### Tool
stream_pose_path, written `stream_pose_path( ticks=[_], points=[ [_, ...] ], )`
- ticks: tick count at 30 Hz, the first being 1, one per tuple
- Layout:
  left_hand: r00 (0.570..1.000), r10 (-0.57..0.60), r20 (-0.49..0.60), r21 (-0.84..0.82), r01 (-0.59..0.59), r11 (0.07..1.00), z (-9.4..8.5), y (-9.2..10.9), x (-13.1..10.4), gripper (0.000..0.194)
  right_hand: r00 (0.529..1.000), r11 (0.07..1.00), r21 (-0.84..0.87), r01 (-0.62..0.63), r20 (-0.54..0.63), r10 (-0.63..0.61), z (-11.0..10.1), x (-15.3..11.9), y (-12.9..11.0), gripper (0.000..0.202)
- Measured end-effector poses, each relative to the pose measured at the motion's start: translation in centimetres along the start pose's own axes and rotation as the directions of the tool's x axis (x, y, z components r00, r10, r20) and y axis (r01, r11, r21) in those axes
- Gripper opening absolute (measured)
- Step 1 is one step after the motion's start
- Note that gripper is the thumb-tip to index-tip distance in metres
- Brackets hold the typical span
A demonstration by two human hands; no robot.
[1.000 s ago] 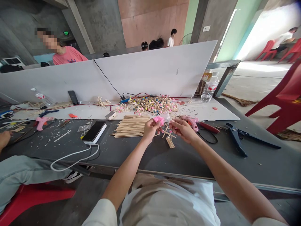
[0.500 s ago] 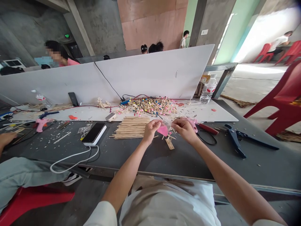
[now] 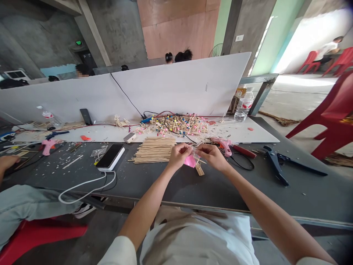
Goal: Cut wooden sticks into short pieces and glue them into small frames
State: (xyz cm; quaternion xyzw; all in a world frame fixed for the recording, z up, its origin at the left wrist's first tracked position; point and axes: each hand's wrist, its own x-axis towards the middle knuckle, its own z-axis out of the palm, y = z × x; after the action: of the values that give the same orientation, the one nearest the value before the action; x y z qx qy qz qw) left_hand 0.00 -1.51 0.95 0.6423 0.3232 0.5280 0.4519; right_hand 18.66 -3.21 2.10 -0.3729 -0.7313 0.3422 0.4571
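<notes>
A small pink piece [image 3: 190, 161] with something clear around it hangs at the fingertips of my left hand [image 3: 178, 155], which is closed on it. My right hand [image 3: 213, 156] is closed in a pinch on the clear material beside it, the two hands nearly touching. Just below them a short row of cut sticks [image 3: 199, 169] lies on the dark table [image 3: 154, 187]. Left of my left hand is a stack of long thin sticks [image 3: 153, 150]. Behind the hands spreads a heap of small stick pieces with coloured balls [image 3: 179, 124].
Right of my hands are a pink glue gun [image 3: 225, 145], a red-handled tool [image 3: 244, 151] and blue cutters [image 3: 275, 163]. A phone [image 3: 110, 156] with a white cable lies left. Another person's hand [image 3: 9, 162] is at the far left. A white panel [image 3: 176, 88] stands behind.
My hands have come closer together, the right one moving left and the pink piece shifting slightly lower. Behind the panel, people have moved.
</notes>
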Motion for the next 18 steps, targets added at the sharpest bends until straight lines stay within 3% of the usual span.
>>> stream_pose_path(
  ticks=[4,9,14,18],
  points=[
    [0.999,0.018,-0.030,0.030,-0.017,0.999,-0.1,0.0,0.0,0.035,1.000,1.000,-0.020,-0.015,0.003,0.015,0.2,0.0,-0.2,0.036],
    [0.993,-0.026,0.119,0.024,0.024,0.999,-0.1,-0.3,0.2,0.035,1.000,0.998,-0.066,0.013,0.006,-0.012,0.1,0.0,0.2,0.036],
    [0.999,-0.004,-0.044,0.032,0.006,0.999,-0.1,-0.2,0.2,0.032,0.999,0.996,-0.085,-0.032,-0.021,0.030,-0.2,0.1,0.2,0.034],
    [0.997,-0.079,0.022,-0.064,0.080,0.995,-0.1,-0.2,0.2,0.032,0.995,0.996,0.027,-0.081,-0.061,0.082,-0.4,0.1,-0.9,0.035]
  ],
)
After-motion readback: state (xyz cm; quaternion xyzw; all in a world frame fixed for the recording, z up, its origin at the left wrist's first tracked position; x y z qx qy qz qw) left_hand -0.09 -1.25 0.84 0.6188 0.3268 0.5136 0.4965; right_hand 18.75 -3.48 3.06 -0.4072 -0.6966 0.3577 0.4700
